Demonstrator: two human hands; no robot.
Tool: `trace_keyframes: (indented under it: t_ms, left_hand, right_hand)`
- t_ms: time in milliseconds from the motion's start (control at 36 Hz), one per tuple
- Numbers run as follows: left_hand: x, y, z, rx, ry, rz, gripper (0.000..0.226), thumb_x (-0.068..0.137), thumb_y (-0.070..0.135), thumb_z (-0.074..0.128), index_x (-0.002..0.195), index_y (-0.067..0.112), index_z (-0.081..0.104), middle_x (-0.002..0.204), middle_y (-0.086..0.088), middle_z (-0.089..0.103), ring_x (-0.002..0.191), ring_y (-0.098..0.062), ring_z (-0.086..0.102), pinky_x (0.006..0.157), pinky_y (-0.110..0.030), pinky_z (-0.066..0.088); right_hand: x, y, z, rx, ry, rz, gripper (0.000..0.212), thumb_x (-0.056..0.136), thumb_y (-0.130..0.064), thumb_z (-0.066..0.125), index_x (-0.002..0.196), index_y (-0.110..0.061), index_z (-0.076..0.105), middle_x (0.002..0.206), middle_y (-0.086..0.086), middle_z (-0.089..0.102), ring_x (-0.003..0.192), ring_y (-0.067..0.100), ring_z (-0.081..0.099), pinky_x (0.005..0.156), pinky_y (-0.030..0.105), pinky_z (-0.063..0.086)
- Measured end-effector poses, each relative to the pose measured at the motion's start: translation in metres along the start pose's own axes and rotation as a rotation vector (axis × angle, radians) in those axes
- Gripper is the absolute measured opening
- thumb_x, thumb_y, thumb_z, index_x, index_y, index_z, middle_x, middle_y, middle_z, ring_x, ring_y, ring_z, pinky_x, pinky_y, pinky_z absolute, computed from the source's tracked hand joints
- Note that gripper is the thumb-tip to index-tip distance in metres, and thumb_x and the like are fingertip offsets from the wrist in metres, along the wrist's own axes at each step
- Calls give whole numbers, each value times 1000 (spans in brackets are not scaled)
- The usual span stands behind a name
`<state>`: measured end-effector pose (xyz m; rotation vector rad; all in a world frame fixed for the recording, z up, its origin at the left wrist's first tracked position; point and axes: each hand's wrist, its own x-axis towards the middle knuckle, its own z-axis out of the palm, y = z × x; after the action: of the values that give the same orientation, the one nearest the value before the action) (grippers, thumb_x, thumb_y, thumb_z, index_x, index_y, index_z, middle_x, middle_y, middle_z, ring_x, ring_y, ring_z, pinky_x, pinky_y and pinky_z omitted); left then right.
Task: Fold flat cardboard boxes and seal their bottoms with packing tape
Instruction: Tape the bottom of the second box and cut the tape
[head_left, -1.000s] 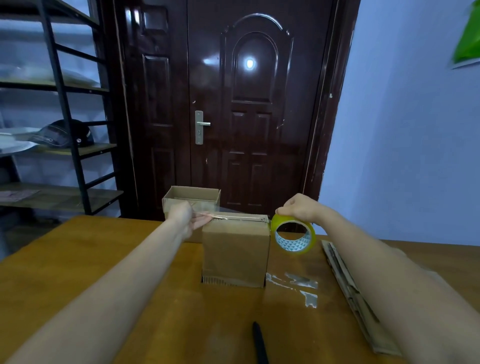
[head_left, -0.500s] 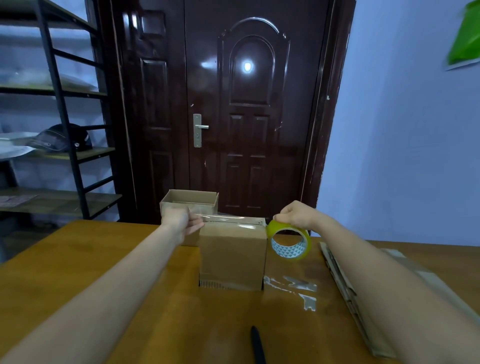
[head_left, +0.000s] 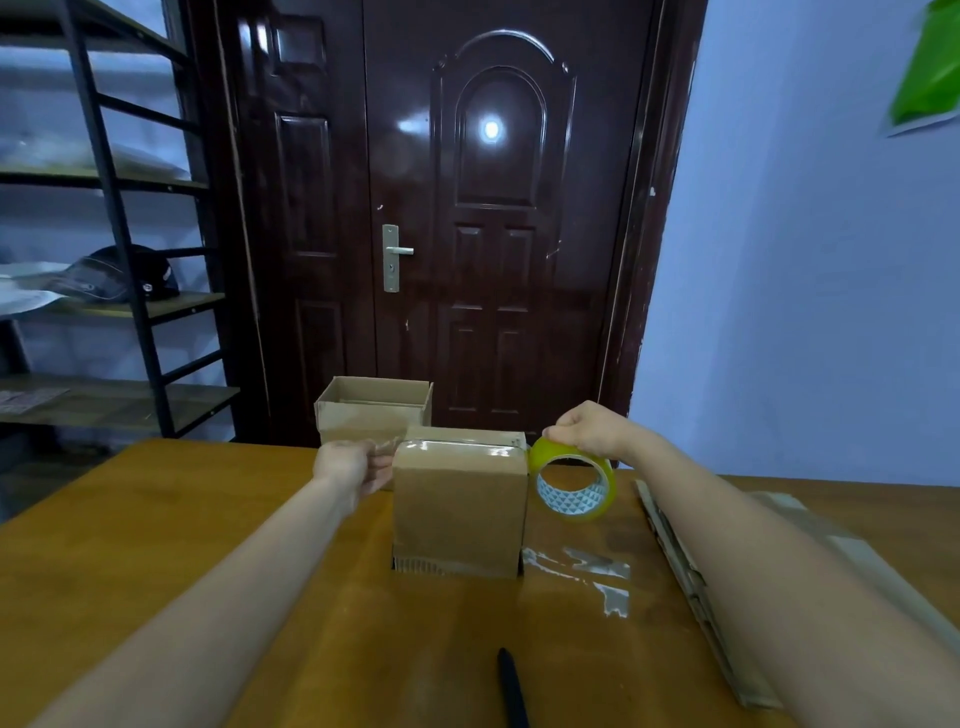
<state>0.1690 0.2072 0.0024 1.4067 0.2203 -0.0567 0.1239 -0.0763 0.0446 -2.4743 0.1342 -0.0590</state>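
Gripping tape roll (head_left: 574, 486) (box (head_left: 460, 512) top barely visible)

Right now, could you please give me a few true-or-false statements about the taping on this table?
1. The right hand grips the yellow-green roll of packing tape. True.
2. The left hand rests flat on the wooden table. False: it pinches the tape end beside the upturned brown cardboard box.
3. The open-topped cardboard box stands behind it. True.
4. The black pen lies on top of the box. False: on the table.
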Motion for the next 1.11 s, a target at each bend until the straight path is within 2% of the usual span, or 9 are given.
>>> trace_keyframes:
  t_ms: [139,222,278,500,639,778,917,1000,1111]
  left_hand:
    - [-1,-21,5,73,5,-10,20,98,12,49,79,9,52,75,-10,55,66,-18,54,56,-26,50]
    - [4,-30,8,138,0,-27,13,97,16,51,92,7,58,95,-14,60,84,-25,57,68,-32,52]
    - [6,-32,9,160,-6,-48,16,97,21,52,101,6,58,99,-14,60,87,-26,56,63,-31,51]
    - [11,-44,4,265,-73,-229,29,95,32,52,83,6,54,78,-10,53,67,-21,49,58,-28,45]
    - [12,-40,2,390,15,-87,15,95,6,48,109,0,46,87,-16,57,74,-26,56,65,-36,53]
    - [0,-9,6,449,168,318,31,101,20,38,118,1,56,112,-18,59,102,-35,56,88,-43,46]
    - [-19,15,26,928,-223,780,52,103,36,30,148,12,28,155,-5,29,144,-20,21,116,-33,15]
    - [-21,5,36,1411,-413,773,60,101,49,20,152,17,17,159,-1,15,147,-15,11,119,-32,9]
    - [-26,6,41,1565,-421,730,60,101,48,16,153,17,12,160,-2,10,147,-16,8,119,-33,7]
  right_hand:
    - [1,4,1,16,-2,-3,45,91,-34,57,53,-18,39,54,0,33,52,13,36,60,27,39]
    - [1,6,3,40,-2,-4,43,91,-35,58,55,-17,42,56,1,35,54,14,39,61,28,39]
    - [1,8,4,60,1,-4,44,90,-34,58,54,-17,41,56,1,36,54,14,39,60,27,39]
    - [2,13,7,105,16,-1,43,90,-33,59,54,-16,44,54,0,40,52,11,43,58,22,41]
    - [1,11,5,102,3,-20,46,91,-33,59,51,-17,42,52,-2,38,49,10,40,58,23,40]
    - [2,8,4,81,-1,-22,45,89,-34,59,51,-18,42,52,-1,37,52,12,40,61,26,40]
    - [0,5,6,82,-11,-28,46,89,-34,60,50,-18,41,52,0,36,53,14,39,63,29,40]
    - [-1,7,8,87,6,-24,47,88,-34,60,50,-19,39,54,1,34,55,15,38,62,29,38]
    - [-4,8,10,99,27,-17,46,88,-33,60,50,-18,38,55,2,34,57,17,38,63,30,37]
